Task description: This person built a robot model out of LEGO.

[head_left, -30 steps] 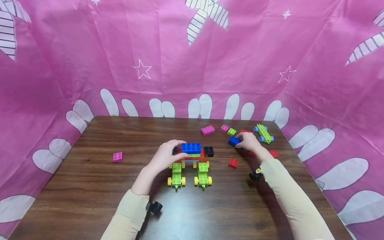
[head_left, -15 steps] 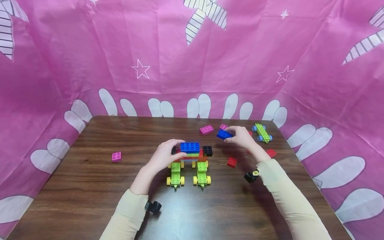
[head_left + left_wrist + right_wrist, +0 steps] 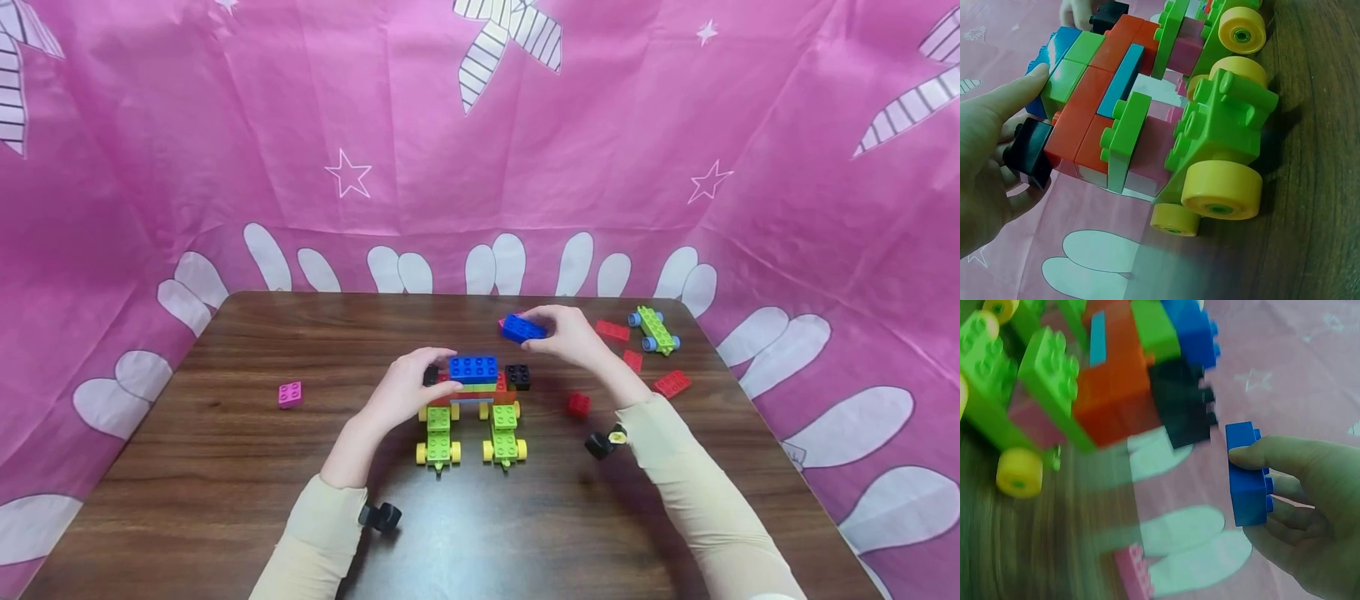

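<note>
Blue brick [image 3: 1248, 487] pinched in right grip [image 3: 567, 335]; left grip [image 3: 407, 386] holds wheeled build [image 3: 1129, 128], far-side contact unclear.

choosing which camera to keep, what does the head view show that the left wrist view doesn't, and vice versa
Only the head view: the blue-wheeled green base, the lone pink brick at far left and both sleeves. Only the left wrist view: pink bricks inside the build. Both: the left hand gripping that build, its black bricks and yellow wheels.
</note>
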The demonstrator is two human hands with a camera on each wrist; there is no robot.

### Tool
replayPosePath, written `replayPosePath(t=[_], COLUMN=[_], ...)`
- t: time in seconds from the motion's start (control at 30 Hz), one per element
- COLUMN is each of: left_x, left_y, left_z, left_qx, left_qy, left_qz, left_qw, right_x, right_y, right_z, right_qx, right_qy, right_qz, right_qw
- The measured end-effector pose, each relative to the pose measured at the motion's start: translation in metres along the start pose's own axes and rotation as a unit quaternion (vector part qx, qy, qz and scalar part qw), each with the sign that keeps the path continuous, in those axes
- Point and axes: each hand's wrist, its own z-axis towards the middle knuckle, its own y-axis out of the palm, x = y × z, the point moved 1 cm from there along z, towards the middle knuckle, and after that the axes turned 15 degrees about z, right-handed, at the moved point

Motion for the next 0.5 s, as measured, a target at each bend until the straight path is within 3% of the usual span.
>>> replayPosePath(t=[0.5], left_x=[-0.004], left_y=[-0.004], left_z=[-0.001], left_qx=[-0.014], left_qy=[0.008], left_qz=[-0.006], left_qw=[0.9999], right_x=[-0.038], right_y=[0.033], right_z=[0.000], right_qx=[-0.069], right_qy=[-0.068], right_qz=[0.017], right_qw=[0.9952])
